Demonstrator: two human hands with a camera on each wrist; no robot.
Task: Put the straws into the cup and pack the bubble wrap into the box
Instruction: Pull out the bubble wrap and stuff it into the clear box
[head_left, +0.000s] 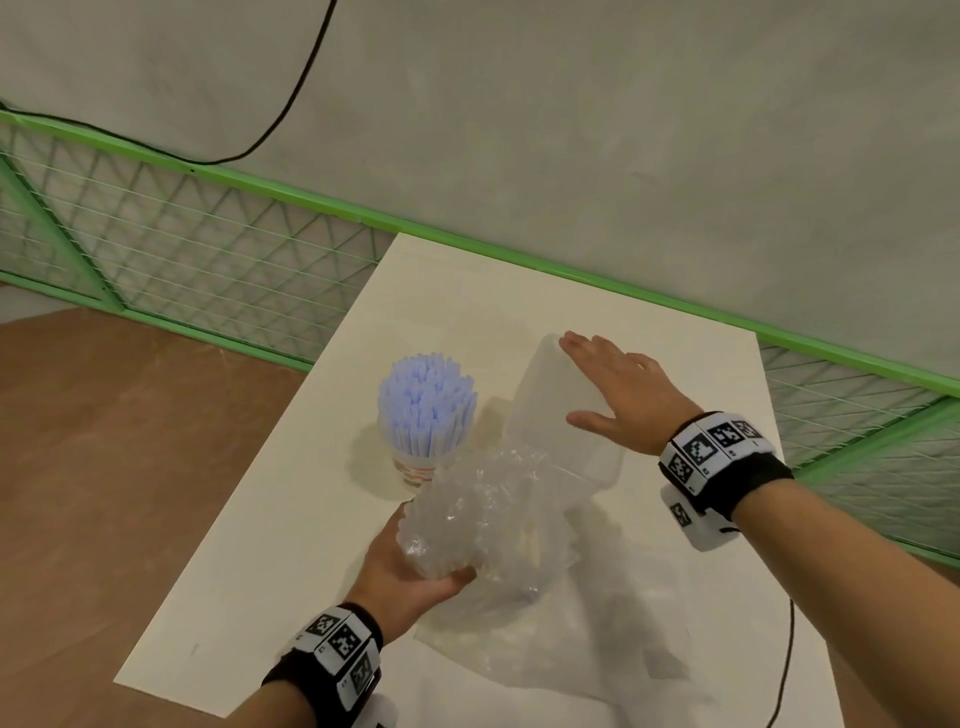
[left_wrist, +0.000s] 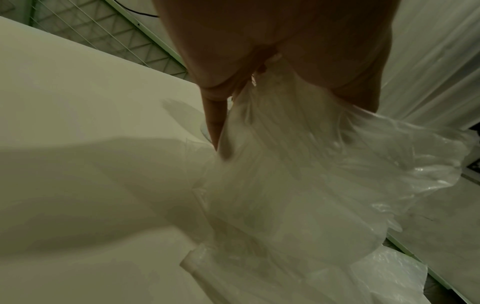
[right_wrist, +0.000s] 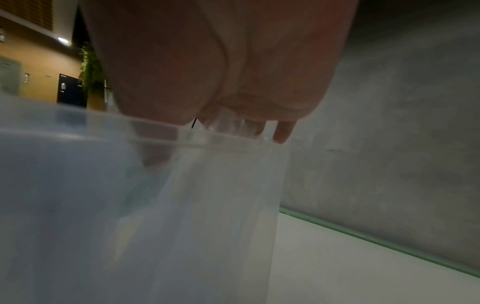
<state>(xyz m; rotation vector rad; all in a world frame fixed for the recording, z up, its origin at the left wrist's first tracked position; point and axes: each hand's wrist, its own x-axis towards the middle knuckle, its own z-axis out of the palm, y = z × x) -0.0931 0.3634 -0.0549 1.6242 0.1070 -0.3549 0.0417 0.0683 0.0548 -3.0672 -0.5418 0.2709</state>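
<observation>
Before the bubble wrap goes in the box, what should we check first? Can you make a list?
1. Straws all standing in the cup: ok.
2. Left hand grips the bubble wrap: ok.
3. Right hand steadies the clear plastic box, fingers flat on it: ok.
4. Box opening faces the wrap: cannot tell, the walls are see-through and blurred.
5. Wrap bunched small enough to fit: not ok, a loose tail trails onto the table.
6. Box stays clear of the cup: ok, they stand apart.
</observation>
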